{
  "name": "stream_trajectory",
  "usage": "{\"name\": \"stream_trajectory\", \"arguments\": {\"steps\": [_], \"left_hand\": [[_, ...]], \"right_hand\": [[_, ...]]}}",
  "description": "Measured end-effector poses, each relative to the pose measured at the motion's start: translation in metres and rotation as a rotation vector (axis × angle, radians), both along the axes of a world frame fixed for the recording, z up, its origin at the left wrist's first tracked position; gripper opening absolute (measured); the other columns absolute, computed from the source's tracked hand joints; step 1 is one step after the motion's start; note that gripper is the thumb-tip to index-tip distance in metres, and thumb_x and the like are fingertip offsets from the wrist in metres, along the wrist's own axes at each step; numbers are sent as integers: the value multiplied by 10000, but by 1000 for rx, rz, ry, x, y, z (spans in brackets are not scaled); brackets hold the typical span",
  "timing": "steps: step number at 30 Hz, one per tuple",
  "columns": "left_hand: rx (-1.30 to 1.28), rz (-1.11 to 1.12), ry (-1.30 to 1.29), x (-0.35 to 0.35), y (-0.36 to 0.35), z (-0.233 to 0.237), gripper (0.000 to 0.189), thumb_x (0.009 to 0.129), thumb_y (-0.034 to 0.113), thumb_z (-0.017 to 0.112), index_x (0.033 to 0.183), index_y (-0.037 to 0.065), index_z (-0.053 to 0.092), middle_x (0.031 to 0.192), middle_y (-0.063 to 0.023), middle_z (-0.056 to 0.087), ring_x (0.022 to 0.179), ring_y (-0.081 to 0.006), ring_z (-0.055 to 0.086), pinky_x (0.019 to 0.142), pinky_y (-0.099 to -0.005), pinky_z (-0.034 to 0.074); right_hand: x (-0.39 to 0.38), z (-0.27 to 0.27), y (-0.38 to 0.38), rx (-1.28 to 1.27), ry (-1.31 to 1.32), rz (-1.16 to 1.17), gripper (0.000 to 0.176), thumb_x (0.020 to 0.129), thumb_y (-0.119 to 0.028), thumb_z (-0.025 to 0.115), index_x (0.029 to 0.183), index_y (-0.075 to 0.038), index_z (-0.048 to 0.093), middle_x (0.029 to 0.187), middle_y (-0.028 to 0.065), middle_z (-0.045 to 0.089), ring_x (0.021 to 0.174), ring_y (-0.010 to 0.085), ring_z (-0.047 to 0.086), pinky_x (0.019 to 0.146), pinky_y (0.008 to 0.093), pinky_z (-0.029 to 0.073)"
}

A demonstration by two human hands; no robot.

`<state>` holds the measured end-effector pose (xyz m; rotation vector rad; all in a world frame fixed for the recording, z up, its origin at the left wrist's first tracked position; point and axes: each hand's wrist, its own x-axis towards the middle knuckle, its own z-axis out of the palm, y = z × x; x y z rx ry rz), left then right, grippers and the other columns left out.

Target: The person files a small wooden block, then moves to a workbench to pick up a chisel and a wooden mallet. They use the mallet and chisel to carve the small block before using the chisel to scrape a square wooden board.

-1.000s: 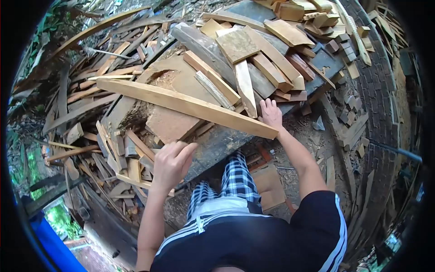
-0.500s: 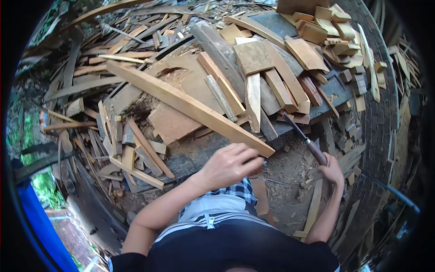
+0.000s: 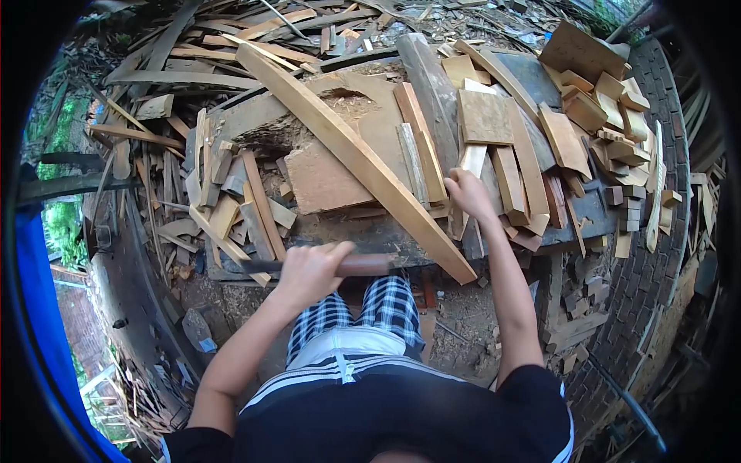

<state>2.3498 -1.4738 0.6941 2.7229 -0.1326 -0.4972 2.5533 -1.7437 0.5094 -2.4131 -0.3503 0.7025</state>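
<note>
My left hand (image 3: 307, 274) is closed around a knife-like tool with a brown wooden handle (image 3: 367, 265). Its dark blade (image 3: 258, 266) points left, partly blurred, along the bench's near edge. Farther right, my right hand (image 3: 468, 191) is closed on a pale, narrow strip of wood (image 3: 473, 160), covering its middle. A square wooden block (image 3: 486, 117) lies against the strip's upper end. Between my hands, a long wooden beam (image 3: 340, 139) slants across the bench, its near end overhanging the edge.
A thick brown block (image 3: 328, 179) lies beneath the beam on the dark bench (image 3: 340, 231). Cut blocks (image 3: 590, 108) are heaped at the back right. Scrap wood (image 3: 231, 73) covers the far left, and a brick strip (image 3: 648, 293) runs down the right side.
The wooden-handled tool has passed from my right hand to my left. My right hand has moved up and onto the pale strip. The view has shifted, so the bench appears farther right.
</note>
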Motion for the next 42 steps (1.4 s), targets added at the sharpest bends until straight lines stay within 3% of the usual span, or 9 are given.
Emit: {"name": "stream_trajectory", "arguments": {"steps": [3, 11, 15, 18, 26, 32, 36, 38, 42], "left_hand": [[42, 188, 68, -36, 18, 3, 402, 686, 141, 760, 1069, 138, 641, 850, -116, 702, 760, -315, 687, 633, -412, 537], [-61, 428, 48, -81, 17, 1, 459, 670, 112, 789, 1101, 123, 633, 877, -113, 706, 774, -327, 687, 651, -418, 541], [-100, 428, -7, -85, 26, 2, 459, 668, 95, 781, 1101, 112, 629, 896, -117, 702, 779, -330, 686, 650, -409, 546], [-120, 453, -49, -90, 34, -2, 456, 669, 77, 764, 1103, 116, 630, 906, -113, 706, 774, -313, 690, 650, -401, 551], [-76, 519, -63, -119, 42, -1, 488, 661, 110, 759, 1132, 125, 634, 920, -109, 711, 788, -288, 696, 658, -390, 556], [-56, 571, 12, -145, 41, -4, 481, 671, 108, 755, 1136, 122, 632, 906, -109, 712, 771, -296, 697, 646, -391, 560], [-87, 610, -41, -151, 42, -6, 484, 671, 111, 768, 1136, 114, 633, 901, -105, 709, 758, -297, 697, 644, -390, 562], [-81, 623, -46, -156, 44, -5, 494, 665, 116, 776, 1138, 120, 635, 905, -102, 711, 763, -293, 698, 647, -389, 563], [-80, 712, -62, -174, 46, -4, 501, 659, 120, 779, 1139, 122, 635, 904, -98, 710, 768, -291, 698, 651, -393, 562]], "right_hand": [[-13, -24, 51, -306, -424, 94, 486, 782, -403, 720, 1036, -23, 553, 964, 163, 635, 922, 328, 635, 813, 448, 508], [-26, -33, 69, -106, -290, -5, 533, 777, -321, 734, 1150, -45, 471, 1087, 207, 581, 867, 426, 624, 789, 534, 507], [-21, -30, 25, 6, -386, 195, 597, 827, -312, 692, 1283, -27, 432, 1185, 206, 562, 1127, 414, 546, 901, 493, 481], [-38, -29, 14, -269, -870, -179, 720, 778, -294, 737, 1357, -34, 398, 1246, 228, 523, 1151, 420, 517, 964, 487, 444], [2, -36, -50, 223, 60, -418, 786, 803, -240, 656, 1458, 24, 312, 1157, 199, 606, 1085, 350, 590, 917, 395, 481], [-5, 39, -27, 394, 387, -678, 509, 821, -290, 687, 1249, -65, 528, 763, 6, 478, 545, 70, 486, 463, 247, 421], [1, -11, -51, -217, -122, -201, 878, 779, -405, 707, 1486, -71, 308, 1220, 243, 565, 1169, 356, 551, 1015, 464, 408], [-3, -11, -36, -683, -187, -50, 814, 827, -406, 675, 1481, -68, 325, 1283, 226, 533, 1199, 383, 511, 1011, 479, 400], [-36, 16, 20, -446, -510, -59, 658, 902, -346, 617, 1451, -66, 385, 1316, 213, 508, 1225, 403, 479, 1018, 494, 386]]}}
